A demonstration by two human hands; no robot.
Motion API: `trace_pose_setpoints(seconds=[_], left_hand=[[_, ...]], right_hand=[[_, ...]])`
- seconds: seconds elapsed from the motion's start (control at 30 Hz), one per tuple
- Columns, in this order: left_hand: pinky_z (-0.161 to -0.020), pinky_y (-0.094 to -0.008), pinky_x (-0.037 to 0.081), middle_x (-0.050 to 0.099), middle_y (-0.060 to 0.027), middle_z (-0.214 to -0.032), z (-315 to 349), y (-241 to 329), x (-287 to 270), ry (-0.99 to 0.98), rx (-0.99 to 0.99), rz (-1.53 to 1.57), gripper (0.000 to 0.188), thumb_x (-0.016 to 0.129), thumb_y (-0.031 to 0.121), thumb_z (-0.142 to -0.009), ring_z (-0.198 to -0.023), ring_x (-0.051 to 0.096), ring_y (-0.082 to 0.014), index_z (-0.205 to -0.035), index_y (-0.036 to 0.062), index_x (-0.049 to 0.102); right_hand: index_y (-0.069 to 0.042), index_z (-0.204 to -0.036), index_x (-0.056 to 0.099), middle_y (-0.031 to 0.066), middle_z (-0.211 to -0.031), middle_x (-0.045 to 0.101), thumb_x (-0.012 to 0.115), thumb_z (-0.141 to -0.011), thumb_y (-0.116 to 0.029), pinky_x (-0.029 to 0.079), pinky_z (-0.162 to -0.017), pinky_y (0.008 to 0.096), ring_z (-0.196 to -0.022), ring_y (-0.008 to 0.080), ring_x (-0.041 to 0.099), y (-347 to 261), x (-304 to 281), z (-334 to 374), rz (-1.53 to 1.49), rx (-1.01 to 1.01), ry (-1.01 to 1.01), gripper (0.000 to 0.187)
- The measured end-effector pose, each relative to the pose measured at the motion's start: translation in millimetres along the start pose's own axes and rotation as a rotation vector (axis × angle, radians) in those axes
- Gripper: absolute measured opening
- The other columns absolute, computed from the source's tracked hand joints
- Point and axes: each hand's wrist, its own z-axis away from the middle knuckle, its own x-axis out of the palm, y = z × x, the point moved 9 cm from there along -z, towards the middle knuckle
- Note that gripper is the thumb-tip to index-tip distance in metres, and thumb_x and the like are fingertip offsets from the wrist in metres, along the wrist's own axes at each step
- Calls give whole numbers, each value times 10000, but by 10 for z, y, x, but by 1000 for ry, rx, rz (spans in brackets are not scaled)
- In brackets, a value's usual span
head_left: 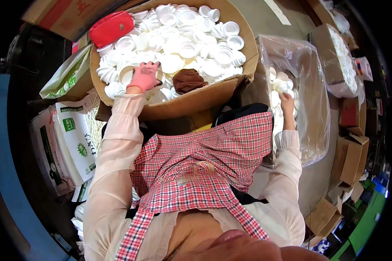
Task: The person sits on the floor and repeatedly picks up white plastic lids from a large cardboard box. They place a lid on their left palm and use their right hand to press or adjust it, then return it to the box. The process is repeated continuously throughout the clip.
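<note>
My left hand, in a pink glove with dark fingertips, rests on the heap of white round plastic lids at the near left of a large cardboard box. Its fingers are spread, and a lid lies against its left side. Off to the right, my bare right hand reaches into a carton lined with a clear plastic bag. Its fingers close on a white lid at the top of a row of similar lids; the fingertips are partly hidden.
A red pouch and a crumpled brown cloth lie on the lids. The big box's cardboard rim stands before my lap. White printed sacks sit at left. Another carton of white items and open brown boxes line the right.
</note>
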Motion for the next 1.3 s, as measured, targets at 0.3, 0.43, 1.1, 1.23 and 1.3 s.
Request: trace_pose_setpoints(seconds=[0.3,0.43,1.1,1.23,1.3], left_hand=[[-853,-405,504,656,-199,-976,90,-386,-293,444,-121,715,427,696,150,-746,-990,622,-363,-1139,48,568],[-909,-508,515,583,-162,-1083,631,-462,-824,848,364,804,319,714,155,-803,-1034,604,-306,-1032,-21,578],[-1005,-322,399,603,-103,-1230,754,-312,-1057,738,376,1535,688,758,273,-776,-1073,597,-210,-1312,3,423],[-815,-349,537,649,-128,-1106,676,-285,-971,481,468,1996,409,344,295,-1035,-963,646,-212,-1334,28,427],[-599,-343,531,658,-151,-1010,621,-247,-976,160,492,2372,449,332,357,-1034,-816,661,-237,-1303,15,443]], right_hand=[[-34,-1058,650,193,-1001,670,682,-833,-222,507,-783,386,-914,319,647,-3829,804,725,150,-701,-517,296],[-41,-1052,590,207,-1002,653,772,-741,-272,488,-793,467,-968,390,613,-3840,1514,912,595,-717,-503,428],[-57,-1337,444,82,-1277,487,660,-880,-156,471,-961,361,-1190,200,492,-5295,476,2067,-1164,-689,-928,515],[-129,-1306,513,36,-1272,479,748,-735,-11,459,-905,305,-1208,165,457,-5231,182,2056,-798,-965,-604,629],[-108,-1246,562,49,-1351,470,695,-676,40,467,-917,326,-1211,229,477,-5255,-19,2208,-654,-1155,-548,603]])
